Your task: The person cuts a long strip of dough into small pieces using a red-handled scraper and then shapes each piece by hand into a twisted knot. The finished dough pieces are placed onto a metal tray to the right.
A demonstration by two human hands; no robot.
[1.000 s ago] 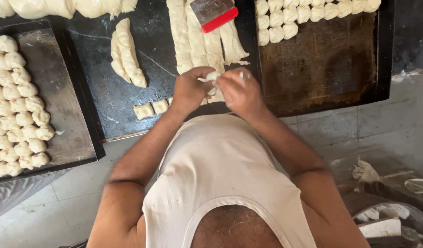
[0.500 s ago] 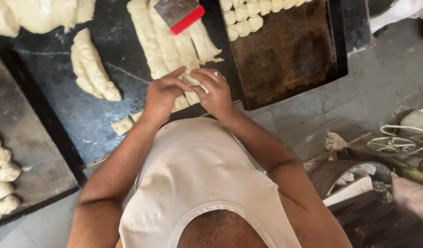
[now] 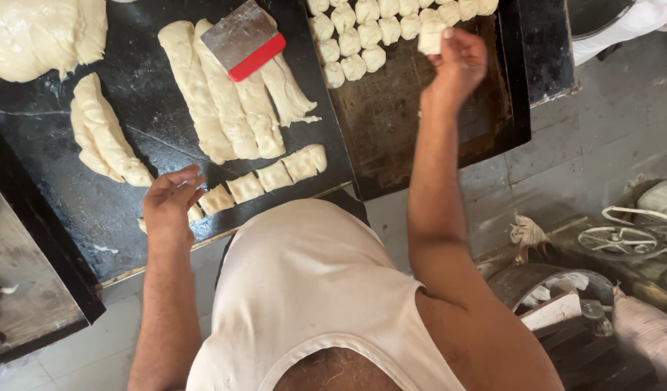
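Half a second before, both hands had been bunched together over the cut pieces at the counter's near edge; now they had parted, the right one gone up and away to the tray.

Going by size: the black counter (image 3: 116, 217) ran across the left of the view, with a big mass of dough (image 3: 36, 32) at its far left corner. Right of it lay the dark baking tray (image 3: 420, 123), its far rows filled with small dough lumps (image 3: 348, 43); I counted roughly sixteen in view, though the frame's edge cut off more. Three long dough strips (image 3: 225, 101) lay side by side mid-counter, a metal scraper with a red handle (image 3: 245, 40) resting across their far ends. A shorter, ridged dough loaf (image 3: 102, 137) sat apart to the left. A second tray (image 3: 29, 289) at the lower left showed about three lumps at its edge.

Along the near edge ran a row of cut dough squares (image 3: 275, 175), five clearly countable, perhaps one more hidden under the fingers. The left hand (image 3: 170, 203) rested there, fingers loosely spread, tips touching the end of the row. The right hand (image 3: 456, 61) hovered over the baking tray, pinching one dough piece (image 3: 431, 40) between thumb and fingertips, just beside the nearest row of lumps, well apart from the left hand.
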